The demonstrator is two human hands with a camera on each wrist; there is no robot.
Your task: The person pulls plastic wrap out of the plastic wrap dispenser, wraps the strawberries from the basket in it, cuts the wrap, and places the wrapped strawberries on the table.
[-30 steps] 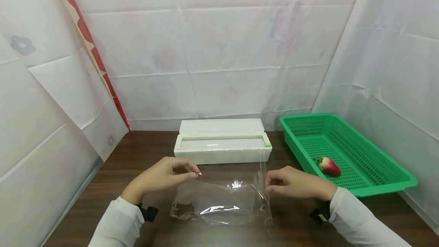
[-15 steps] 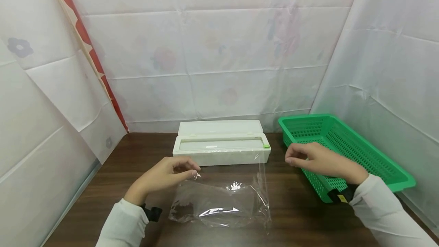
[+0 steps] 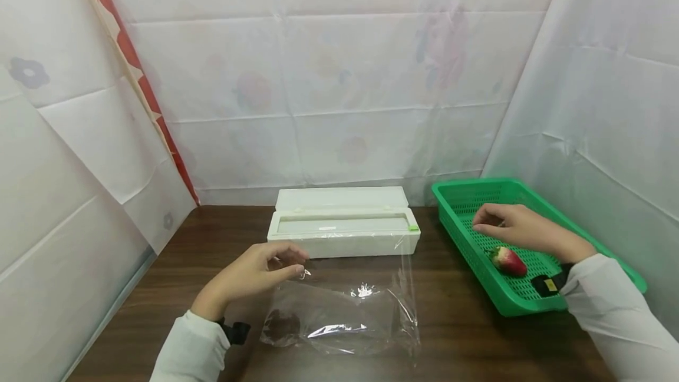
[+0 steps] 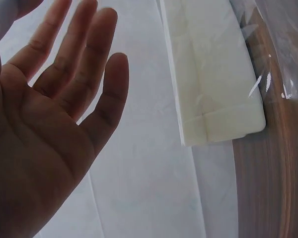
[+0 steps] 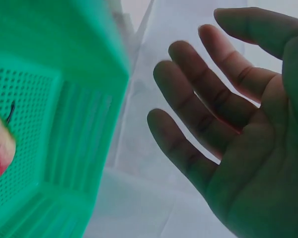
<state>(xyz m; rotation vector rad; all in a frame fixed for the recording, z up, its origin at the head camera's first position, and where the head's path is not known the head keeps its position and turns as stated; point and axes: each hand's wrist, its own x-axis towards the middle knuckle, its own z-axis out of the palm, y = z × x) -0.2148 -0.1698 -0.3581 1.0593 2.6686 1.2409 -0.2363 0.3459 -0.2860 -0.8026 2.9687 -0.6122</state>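
My left hand (image 3: 258, 273) is above the table at the left edge of a sheet of clear plastic film (image 3: 345, 317). A small glint shows at its thumb tip; I cannot tell whether the thumb touches the film. The left wrist view shows its fingers (image 4: 79, 59) loosely spread. Over the green basket (image 3: 467, 255) hovers my right hand (image 3: 522, 229), holding nothing, its fingers (image 5: 188, 104) apart and slightly bent. A red and pale yellow fruit (image 3: 509, 261) with a stem lies in the basket, below that hand and apart from it.
Behind the film stands a white cling film box (image 3: 342, 245), its lid (image 3: 342, 196) raised and a small green piece (image 3: 414, 228) at its right end. The film runs from its front onto the dark wooden table (image 3: 212, 234). White sheeting (image 3: 345, 75) encloses the back and sides.
My right hand has left the film's right edge and moved right and up, over the basket. The left hand has stayed nearly still, and the film lies as before.
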